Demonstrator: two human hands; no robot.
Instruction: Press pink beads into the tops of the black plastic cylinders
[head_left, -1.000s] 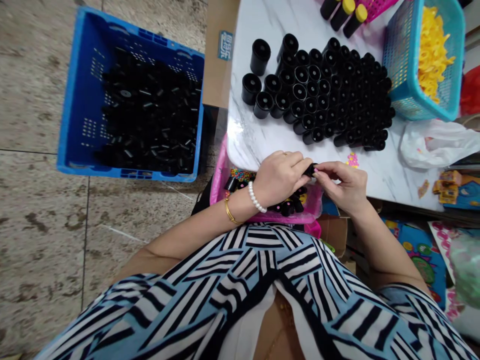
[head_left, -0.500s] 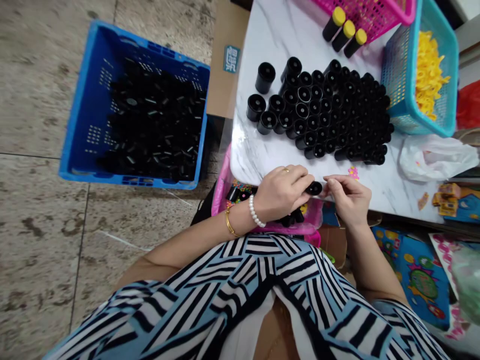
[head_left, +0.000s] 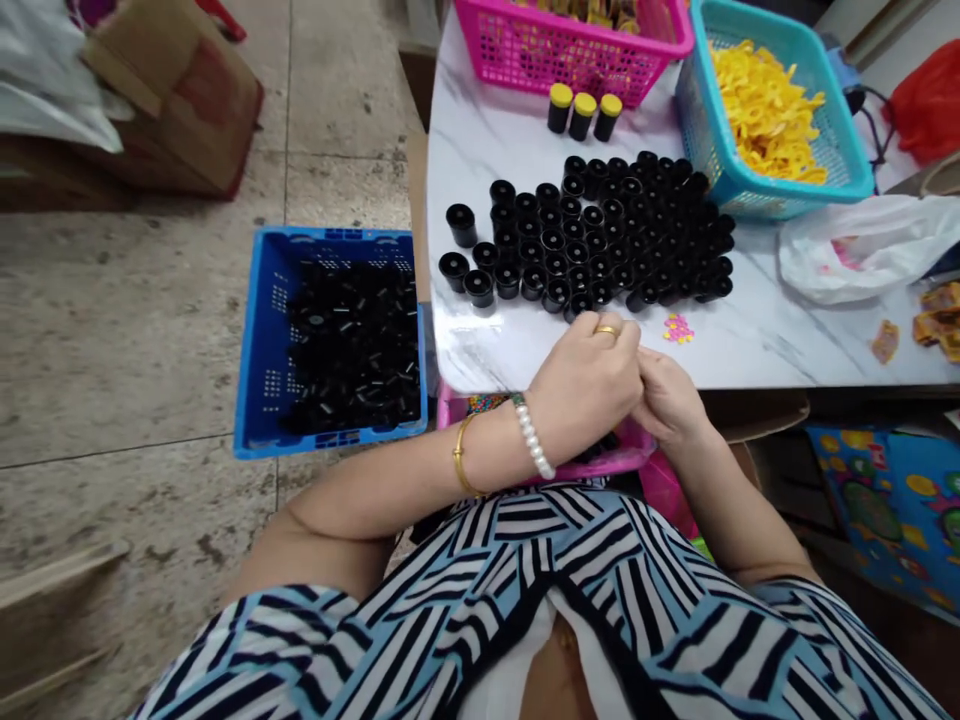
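The left hand [head_left: 596, 370] is curled narrow against the right hand [head_left: 667, 395]; whether anything is held between them cannot be told. Black cups [head_left: 553, 242] are massed on the bench [head_left: 480, 345] just beyond the left hand, small pink pieces [head_left: 678, 329] just beyond the right. The left knuckles are probably best kept low and steady, so that no cup is knocked.

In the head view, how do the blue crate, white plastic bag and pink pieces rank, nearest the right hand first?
1. Pink pieces: on the table, just beyond the right hand.
2. White plastic bag: toward the table's right side.
3. Blue crate: left, on the floor.
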